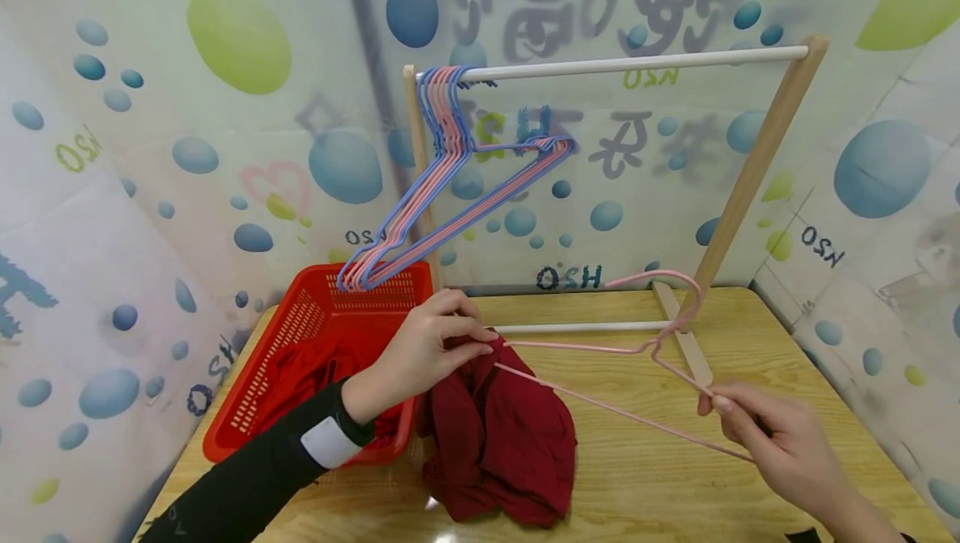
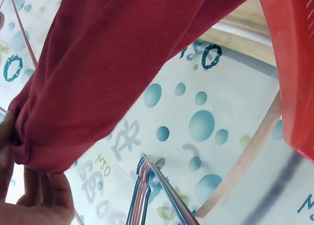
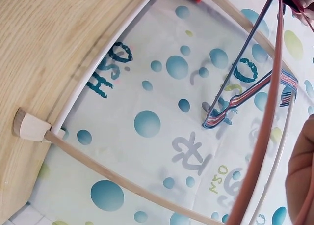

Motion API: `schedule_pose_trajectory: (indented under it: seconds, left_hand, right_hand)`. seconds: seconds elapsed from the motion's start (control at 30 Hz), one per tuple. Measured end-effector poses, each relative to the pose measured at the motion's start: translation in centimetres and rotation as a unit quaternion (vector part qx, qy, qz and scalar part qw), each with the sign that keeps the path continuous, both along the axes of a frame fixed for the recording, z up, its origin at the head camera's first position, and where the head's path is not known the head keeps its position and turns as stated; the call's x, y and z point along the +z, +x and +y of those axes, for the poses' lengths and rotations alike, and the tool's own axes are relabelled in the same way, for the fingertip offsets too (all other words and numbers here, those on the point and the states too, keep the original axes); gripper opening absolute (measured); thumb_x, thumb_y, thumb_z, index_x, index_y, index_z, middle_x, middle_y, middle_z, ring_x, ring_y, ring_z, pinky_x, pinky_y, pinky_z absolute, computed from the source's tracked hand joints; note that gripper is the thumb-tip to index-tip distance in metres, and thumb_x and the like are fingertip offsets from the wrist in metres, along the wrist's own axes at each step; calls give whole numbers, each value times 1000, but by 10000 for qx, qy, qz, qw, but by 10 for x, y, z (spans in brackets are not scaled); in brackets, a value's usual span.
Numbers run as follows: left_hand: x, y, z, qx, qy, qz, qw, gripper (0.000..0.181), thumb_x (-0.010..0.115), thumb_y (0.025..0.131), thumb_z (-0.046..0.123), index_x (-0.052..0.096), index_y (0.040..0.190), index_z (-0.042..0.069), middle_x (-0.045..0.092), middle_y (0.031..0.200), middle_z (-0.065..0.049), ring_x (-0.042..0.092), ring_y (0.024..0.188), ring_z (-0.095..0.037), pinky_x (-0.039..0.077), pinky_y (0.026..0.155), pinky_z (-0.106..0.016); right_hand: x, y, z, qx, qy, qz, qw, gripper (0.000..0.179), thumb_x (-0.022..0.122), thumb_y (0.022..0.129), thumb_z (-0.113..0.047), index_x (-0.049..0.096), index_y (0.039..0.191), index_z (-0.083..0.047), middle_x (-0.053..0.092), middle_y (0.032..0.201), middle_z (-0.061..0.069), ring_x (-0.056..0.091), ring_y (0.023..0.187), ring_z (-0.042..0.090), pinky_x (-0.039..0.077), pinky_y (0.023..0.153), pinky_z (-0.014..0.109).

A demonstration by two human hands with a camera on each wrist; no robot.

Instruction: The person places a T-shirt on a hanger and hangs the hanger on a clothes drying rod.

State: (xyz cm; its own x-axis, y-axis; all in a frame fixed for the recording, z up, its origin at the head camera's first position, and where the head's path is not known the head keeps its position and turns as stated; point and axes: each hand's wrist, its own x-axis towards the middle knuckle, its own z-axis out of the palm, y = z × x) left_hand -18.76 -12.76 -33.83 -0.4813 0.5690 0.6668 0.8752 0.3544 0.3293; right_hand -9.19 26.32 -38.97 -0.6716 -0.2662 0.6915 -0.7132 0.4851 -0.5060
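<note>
A dark red garment (image 1: 517, 443) hangs from my left hand (image 1: 431, 347), whose thumb and fingers pinch its upper edge. One end of a pink hanger (image 1: 630, 418) reaches into the cloth beside those fingers. My right hand (image 1: 783, 443) grips the hanger's other end, its hook standing upward. In the left wrist view the garment (image 2: 108, 72) hides most of the hanger, and the left fingers (image 2: 46, 190) hold the bunched fabric. The right wrist view has the hanger's pink bar (image 3: 267, 126) close up, with part of the right hand (image 3: 301, 171) at the edge.
A red basket (image 1: 247, 397) with red cloth (image 1: 300, 372) inside stands at the left. Behind my hands is a wooden rack with a white rail (image 1: 637, 64); several blue and pink hangers (image 1: 442, 185) hang at its left end. Its right foot (image 1: 686, 343) rests on the wooden table (image 1: 645, 493).
</note>
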Motion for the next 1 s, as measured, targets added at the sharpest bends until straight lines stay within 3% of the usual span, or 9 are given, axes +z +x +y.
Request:
schedule_pose_trajectory:
  seconds: [0.13,0.33,0.5,0.67,0.77,0.9,1.0]
  left_hand:
    - [-4,1,2,37,468,-249,9986,10,83,81,1,82,91,4,64,93,-5,62,87,-18,52,65,-25]
    - [-12,1,6,-176,1232,-829,9888,8,80,83,1,81,91,3,67,91,-6,63,85,-18,52,65,-26]
    - [-13,0,9,-118,1272,-983,9869,7,80,85,4,81,92,5,74,88,-4,65,85,-16,54,75,-30]
    - [-11,2,11,64,1277,-1067,9860,9,80,86,4,81,94,5,78,88,-3,70,86,-14,49,102,-40]
    - [-10,3,12,99,1338,-1126,9846,9,80,85,5,81,94,5,78,89,-3,68,86,-14,50,94,-38]
    - [-9,3,12,119,1348,-1103,9847,10,80,85,4,82,94,4,79,88,-4,68,86,-16,50,96,-41]
    - [-8,4,12,120,1276,-1105,9856,9,80,85,3,82,94,4,79,88,-4,70,88,-15,44,111,-48]
  right_hand:
    - [-3,-2,-1,40,-67,-26,10000,42,51,90,27,66,96,-12,42,61,-10,33,49,-3,32,46,11]
    - [-5,-4,-4,29,-210,-88,9997,41,50,91,27,66,96,-11,43,59,-9,31,48,-1,31,44,12]
    - [-5,-5,-6,26,-283,-126,9995,41,48,92,27,67,96,-9,44,60,-10,31,47,-1,31,44,12]
    - [-7,-6,-6,-11,-301,-121,9995,40,49,92,26,67,96,-10,43,60,-9,31,46,0,30,43,12]
    - [-6,-5,-7,-27,-306,-127,9994,40,49,92,26,66,96,-11,43,59,-9,31,46,0,30,42,12]
    - [-5,-5,-10,-40,-305,-147,9994,40,50,91,26,66,95,-11,43,59,-9,32,47,-1,31,43,13]
    - [-4,-5,-12,-45,-306,-180,9994,40,51,90,26,66,93,-11,43,59,-10,33,48,-2,32,44,13]
